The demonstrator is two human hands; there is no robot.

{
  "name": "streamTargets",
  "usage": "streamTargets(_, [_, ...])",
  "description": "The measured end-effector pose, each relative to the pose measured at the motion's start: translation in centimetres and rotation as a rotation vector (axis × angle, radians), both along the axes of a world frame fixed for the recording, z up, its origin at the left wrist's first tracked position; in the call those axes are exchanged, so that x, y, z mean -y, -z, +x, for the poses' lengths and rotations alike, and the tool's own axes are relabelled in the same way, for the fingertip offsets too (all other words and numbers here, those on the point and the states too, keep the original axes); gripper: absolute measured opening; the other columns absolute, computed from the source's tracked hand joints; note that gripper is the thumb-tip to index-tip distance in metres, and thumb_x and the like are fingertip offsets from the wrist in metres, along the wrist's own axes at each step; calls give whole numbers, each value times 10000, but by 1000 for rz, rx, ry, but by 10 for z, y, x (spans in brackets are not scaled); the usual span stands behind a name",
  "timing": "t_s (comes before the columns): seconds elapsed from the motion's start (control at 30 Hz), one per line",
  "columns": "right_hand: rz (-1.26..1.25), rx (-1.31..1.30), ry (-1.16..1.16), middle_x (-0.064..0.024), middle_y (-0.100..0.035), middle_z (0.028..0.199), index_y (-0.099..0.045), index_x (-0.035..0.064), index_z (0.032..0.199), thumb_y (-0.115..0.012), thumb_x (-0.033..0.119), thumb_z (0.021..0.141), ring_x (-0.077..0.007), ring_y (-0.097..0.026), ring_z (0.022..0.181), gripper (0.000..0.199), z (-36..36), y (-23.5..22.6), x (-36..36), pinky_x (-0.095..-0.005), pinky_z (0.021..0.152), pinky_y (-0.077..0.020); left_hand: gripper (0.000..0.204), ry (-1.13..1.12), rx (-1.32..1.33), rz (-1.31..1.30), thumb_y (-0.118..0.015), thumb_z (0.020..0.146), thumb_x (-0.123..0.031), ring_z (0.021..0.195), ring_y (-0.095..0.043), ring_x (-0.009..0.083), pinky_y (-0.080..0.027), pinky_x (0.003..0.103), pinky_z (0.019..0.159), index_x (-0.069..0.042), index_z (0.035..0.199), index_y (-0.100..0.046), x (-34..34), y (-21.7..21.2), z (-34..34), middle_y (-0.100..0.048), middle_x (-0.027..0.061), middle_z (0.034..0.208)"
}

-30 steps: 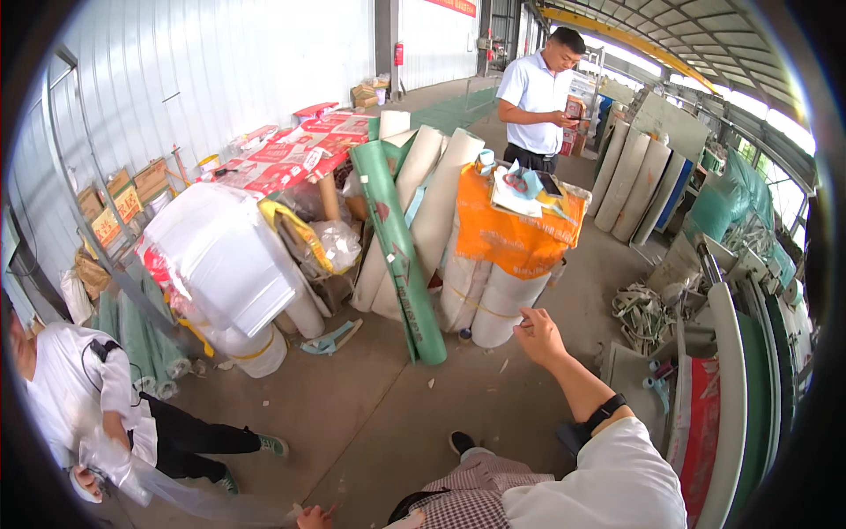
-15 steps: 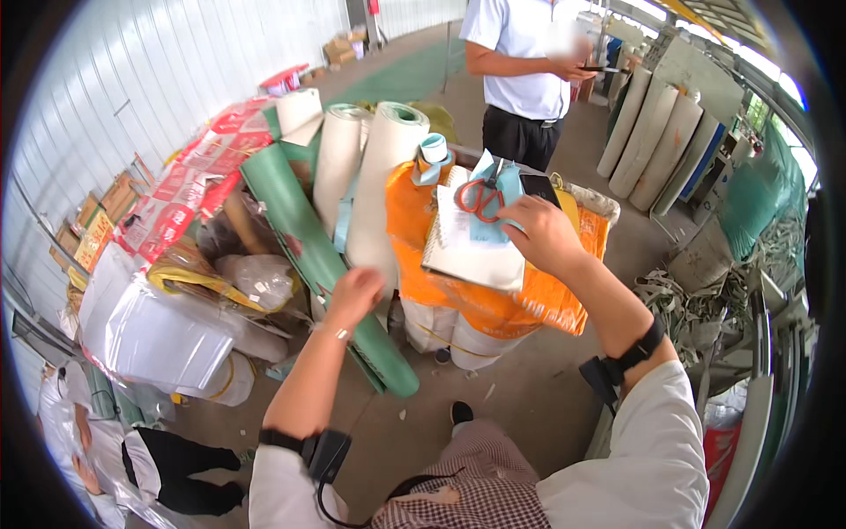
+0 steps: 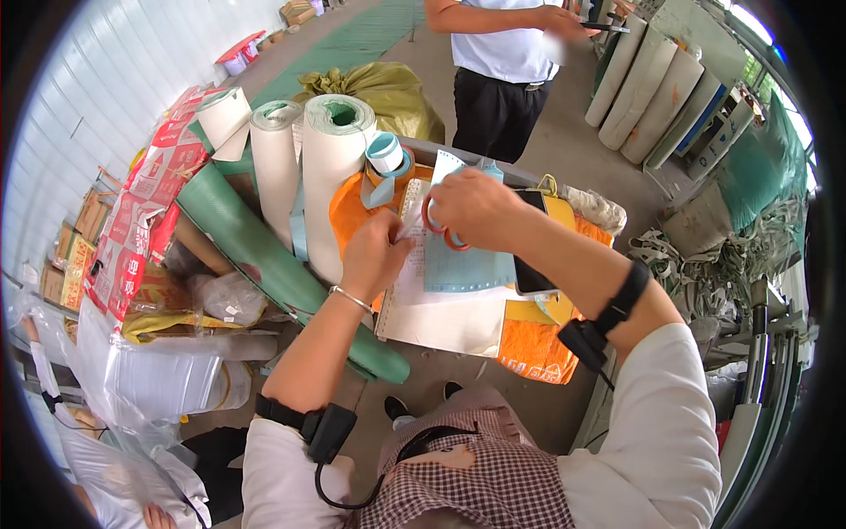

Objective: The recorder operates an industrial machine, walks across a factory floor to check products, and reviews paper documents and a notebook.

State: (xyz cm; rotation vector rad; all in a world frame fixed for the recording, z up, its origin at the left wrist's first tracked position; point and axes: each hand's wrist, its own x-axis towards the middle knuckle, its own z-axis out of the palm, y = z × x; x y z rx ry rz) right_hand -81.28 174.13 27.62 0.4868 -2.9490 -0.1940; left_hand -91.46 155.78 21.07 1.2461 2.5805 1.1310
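My right hand [image 3: 476,207] is closed around a pair of scissors [image 3: 429,214], whose red handle loops show below the fingers. The blades are mostly hidden by the hand. Beneath it lies a light-blue sheet with punched edges [image 3: 463,269], on top of a white written sheet [image 3: 407,282] and a spiral notebook [image 3: 436,326]. My left hand [image 3: 377,256] is pinched at the left edge of the white sheet, with a corner of paper at its fingertips. A black phone-like slab [image 3: 532,275] rests beside the blue sheet, partly under my right forearm.
An orange woven sack [image 3: 539,357] lies under the papers. White rolls [image 3: 338,150], a long green roll [image 3: 273,256] and a blue tape roll [image 3: 385,153] stand to the left. Across the sack, a person [image 3: 502,75] holds a dark flat device. Scrap strips [image 3: 679,269] heap at right.
My right hand has closed on the scissors, which lay on the blue sheet before. My left hand has come from the green roll to the paper's edge. The view has shifted closer.
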Motion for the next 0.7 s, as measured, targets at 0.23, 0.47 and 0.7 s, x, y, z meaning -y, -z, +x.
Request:
streamTargets(0.23, [-303,-314,24,-78,-615,969,-615,52,926,-737,2,538,-257,-586,941,410,57,-57,-22,-384,791,-469,240,80,246,44,-649,849,-217,749,-624,322,-473,383,672,7,898,-578,4,-15,-24,-637,179,804])
streamTargets(0.47, [-356,-322,14,-83,-643,1040,-604,51,950,-722,-18,581,-307,-583,1004,394,84,-51,1,-416,832,-467,289,176,290,6,-628,871,-226,809,-637,313,-479,387,729,51,929,-573,-26,-42,-55,-657,199,881])
streamTargets(0.7, [-132,-329,351,-51,-607,992,-590,76,837,-688,61,586,-279,-573,996,270,166,-15,-54,-399,844,-491,288,228,502,195,-641,852,-195,738,-651,164,-506,317,650,46,1010,-628,-19,-28,-57,-681,85,835])
